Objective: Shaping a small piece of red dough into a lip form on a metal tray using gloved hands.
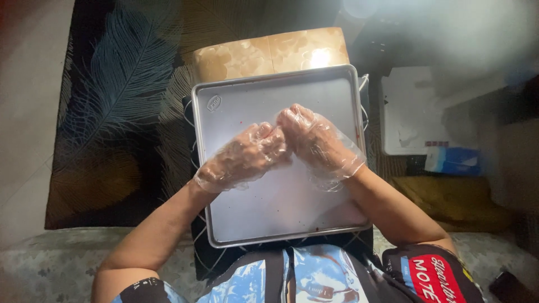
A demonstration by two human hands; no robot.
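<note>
Head view, looking straight down. Nearest the viewer, below both wrists, lies the person's lap in a blue-and-white patterned garment (292, 278), with a red rectangular patch (435, 278) bearing white lettering on the dark cloth under the right forearm. Above the lap, a rectangular metal tray (281, 219) rests on a dark cloth with a pale grid pattern (205, 255); its bare floor beneath the hands carries a few small reddish specks, and a small oval embossed mark (214, 103) sits in the corner up and to the left of the left hand. Over the tray's middle, the left hand (244, 157) and right hand (317, 140), each in a loose clear plastic glove, are curled narrow with knuckles touching; whether anything is pinched between them cannot be told, since the fingertips are folded out of sight. Judged risks: the gloves are baggy at the cuffs and could slip or snag as the fingers work against each other; the tray appears to be balanced on the knees rather than on a firm surface, so a shift of the legs could tip it toward the floor. Beyond the fingertips, touching the tray's far edge, stands a tan mottled box-like surface (269, 53). Further left of the left hand spreads a dark rug with a large blue feather motif (120, 73). Well right of the right hand lie a white flat sheet or carton (407, 109) and, just beside it, a small blue-and-white package (452, 160).
</note>
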